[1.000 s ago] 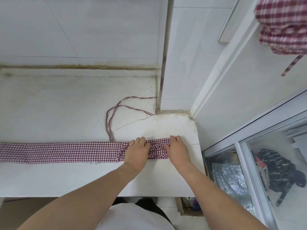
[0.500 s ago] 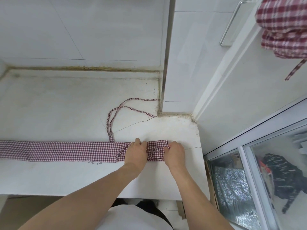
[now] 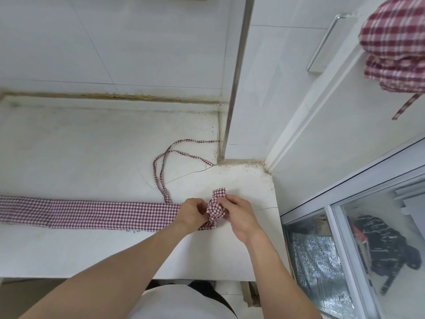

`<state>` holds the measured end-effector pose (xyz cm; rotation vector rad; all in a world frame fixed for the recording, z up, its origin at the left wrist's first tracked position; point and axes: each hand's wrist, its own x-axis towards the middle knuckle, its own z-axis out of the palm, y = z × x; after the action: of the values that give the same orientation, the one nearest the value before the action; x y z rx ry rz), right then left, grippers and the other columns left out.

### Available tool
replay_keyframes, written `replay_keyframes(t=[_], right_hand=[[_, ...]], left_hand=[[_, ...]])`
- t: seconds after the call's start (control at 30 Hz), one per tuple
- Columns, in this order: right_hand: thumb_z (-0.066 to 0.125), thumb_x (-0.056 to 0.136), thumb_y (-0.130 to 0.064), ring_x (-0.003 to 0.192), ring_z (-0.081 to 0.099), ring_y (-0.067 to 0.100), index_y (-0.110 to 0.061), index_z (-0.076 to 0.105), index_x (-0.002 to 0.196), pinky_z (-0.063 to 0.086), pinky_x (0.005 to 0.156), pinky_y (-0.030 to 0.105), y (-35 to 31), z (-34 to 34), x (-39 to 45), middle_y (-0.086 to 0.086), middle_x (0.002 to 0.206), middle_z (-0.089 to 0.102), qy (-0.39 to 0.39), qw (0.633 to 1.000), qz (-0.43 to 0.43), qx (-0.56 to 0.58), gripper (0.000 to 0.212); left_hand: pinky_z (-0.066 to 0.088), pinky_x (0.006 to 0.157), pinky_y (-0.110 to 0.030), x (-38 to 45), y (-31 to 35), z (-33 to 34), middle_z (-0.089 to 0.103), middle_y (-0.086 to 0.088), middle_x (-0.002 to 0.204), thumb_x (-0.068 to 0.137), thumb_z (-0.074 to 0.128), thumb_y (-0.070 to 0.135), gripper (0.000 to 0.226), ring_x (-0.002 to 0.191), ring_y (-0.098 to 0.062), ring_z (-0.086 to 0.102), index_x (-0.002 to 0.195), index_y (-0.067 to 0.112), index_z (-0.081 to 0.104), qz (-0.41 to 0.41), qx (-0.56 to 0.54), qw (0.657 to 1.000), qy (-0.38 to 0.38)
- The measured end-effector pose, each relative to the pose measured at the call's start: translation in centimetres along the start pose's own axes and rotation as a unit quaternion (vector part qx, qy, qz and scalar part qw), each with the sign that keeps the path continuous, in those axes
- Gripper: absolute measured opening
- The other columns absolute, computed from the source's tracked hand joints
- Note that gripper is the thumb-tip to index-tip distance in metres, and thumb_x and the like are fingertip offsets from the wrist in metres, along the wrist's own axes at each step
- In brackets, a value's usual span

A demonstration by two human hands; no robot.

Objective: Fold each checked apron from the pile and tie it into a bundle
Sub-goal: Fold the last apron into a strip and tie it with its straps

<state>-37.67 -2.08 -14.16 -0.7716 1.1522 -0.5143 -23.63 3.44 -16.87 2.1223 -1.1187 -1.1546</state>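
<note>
Both hands, L hand (image 3: 192, 211) & R hand (image 3: 236, 214), on rolled end of apron strip (image 3: 92, 212).

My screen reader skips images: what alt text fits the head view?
Both hands, left hand and right hand, grip the bunched right end of a folded checked apron on a white counter. Its ties loop behind; more checked aprons hang upper right.

No readable text, labels, brands, numbers or signs showing anywhere, nothing printed appearing on the checked apron (image 3: 92, 212), the white worktop (image 3: 69, 249) or the tiled wall (image 3: 115, 42)
</note>
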Motion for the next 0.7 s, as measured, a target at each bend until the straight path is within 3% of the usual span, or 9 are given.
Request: replay_keyframes(t=[0.17, 0.3, 0.4, 0.47, 0.5, 0.53, 0.6, 0.67, 0.7], right_hand=[[0.066, 0.090, -0.006, 0.086, 0.062, 0.027, 0.000, 0.072, 0.090, 0.047, 0.083, 0.039, 1.0, 2.2, -0.8, 0.018, 0.091, 0.072, 0.003, 0.999, 0.008, 0.035, 0.009], [0.069, 0.090, -0.013, 0.087, 0.065, 0.028, 0.009, 0.070, 0.098, 0.050, 0.086, 0.039, 1.0, 3.7, -1.0, 0.019, 0.093, 0.073, -0.006, 1.000, 0.008, 0.019, 0.023], [0.067, 0.093, -0.028, 0.079, 0.064, 0.022, 0.003, 0.074, 0.096, 0.052, 0.081, 0.034, 0.8, 5.0, -1.2, 0.017, 0.089, 0.073, -0.002, 1.000, 0.003, -0.008, 0.032], [0.059, 0.098, -0.032, 0.074, 0.063, 0.021, -0.002, 0.076, 0.096, 0.052, 0.082, 0.033, 0.8, 5.7, -1.3, 0.014, 0.087, 0.074, 0.003, 1.000, 0.003, -0.020, 0.035], [0.056, 0.100, -0.027, 0.074, 0.064, 0.021, -0.003, 0.076, 0.096, 0.052, 0.081, 0.034, 0.8, 6.0, -1.3, 0.013, 0.086, 0.074, 0.010, 1.000, 0.001, -0.019, 0.031], [0.055, 0.100, -0.018, 0.073, 0.064, 0.021, -0.004, 0.075, 0.095, 0.053, 0.079, 0.032, 0.8, 6.5, -1.4, 0.012, 0.084, 0.073, 0.016, 1.000, -0.005, -0.021, 0.025], [0.053, 0.096, 0.001, 0.071, 0.064, 0.018, -0.006, 0.074, 0.094, 0.055, 0.069, 0.024, 0.7, 7.4, -1.6, 0.010, 0.084, 0.073, 0.022, 0.998, -0.023, -0.052, 0.022], [0.050, 0.093, 0.012, 0.073, 0.066, 0.014, -0.008, 0.072, 0.095, 0.054, 0.066, 0.019, 1.0, 7.9, -1.8, 0.009, 0.088, 0.073, 0.026, 0.995, -0.045, -0.080, 0.030], [0.051, 0.092, 0.013, 0.078, 0.068, 0.013, -0.010, 0.071, 0.096, 0.053, 0.067, 0.018, 1.1, 8.0, -1.8, 0.008, 0.092, 0.073, 0.040, 0.994, -0.049, -0.087, 0.030]], left_hand=[[0.042, 0.054, -0.014, -0.1, -0.6, -1.0, 0.061, 0.005, 0.065, 0.079, 0.072, 0.005, 0.023, 0.060, -0.008, 0.053, 0.072, 0.020, 0.057, 0.002, -0.054, 0.998, 0.042], [0.057, 0.067, -0.030, -0.9, -1.6, -2.7, 0.071, -0.010, 0.076, 0.085, 0.066, -0.004, 0.013, 0.068, -0.019, 0.064, 0.079, 0.006, 0.071, -0.079, -0.191, 0.978, -0.041], [0.059, 0.071, -0.032, -1.1, -1.7, -4.8, 0.072, -0.020, 0.104, 0.097, 0.047, 0.006, 0.031, 0.087, -0.027, 0.069, 0.115, -0.010, 0.066, -0.177, -0.385, 0.896, -0.134], [0.058, 0.082, -0.039, -1.1, -2.0, -6.1, 0.070, -0.020, 0.111, 0.102, 0.040, 0.029, 0.049, 0.093, -0.030, 0.069, 0.127, -0.008, 0.060, -0.237, -0.488, 0.820, -0.182], [0.055, 0.092, -0.044, -1.0, -2.2, -6.8, 0.069, -0.020, 0.116, 0.103, 0.037, 0.047, 0.062, 0.102, -0.032, 0.069, 0.128, -0.005, 0.060, -0.244, -0.505, 0.800, -0.213], [0.051, 0.099, -0.046, -0.9, -2.5, -7.4, 0.068, -0.020, 0.121, 0.099, 0.037, 0.063, 0.075, 0.111, -0.034, 0.066, 0.128, -0.001, 0.063, -0.229, -0.498, 0.799, -0.247], [0.048, 0.105, -0.048, -1.0, -2.5, -8.1, 0.069, -0.016, 0.123, 0.083, 0.057, 0.073, 0.078, 0.119, -0.032, 0.064, 0.125, 0.008, 0.068, -0.179, -0.430, 0.845, -0.261], [0.050, 0.103, -0.050, -1.1, -2.7, -8.3, 0.073, -0.014, 0.113, 0.069, 0.087, 0.050, 0.066, 0.110, -0.029, 0.069, 0.116, 0.007, 0.071, -0.141, -0.361, 0.896, -0.216], [0.051, 0.101, -0.051, -1.1, -2.9, -8.4, 0.074, -0.015, 0.107, 0.070, 0.090, 0.031, 0.053, 0.105, -0.030, 0.071, 0.111, 0.003, 0.071, -0.136, -0.341, 0.911, -0.187]])
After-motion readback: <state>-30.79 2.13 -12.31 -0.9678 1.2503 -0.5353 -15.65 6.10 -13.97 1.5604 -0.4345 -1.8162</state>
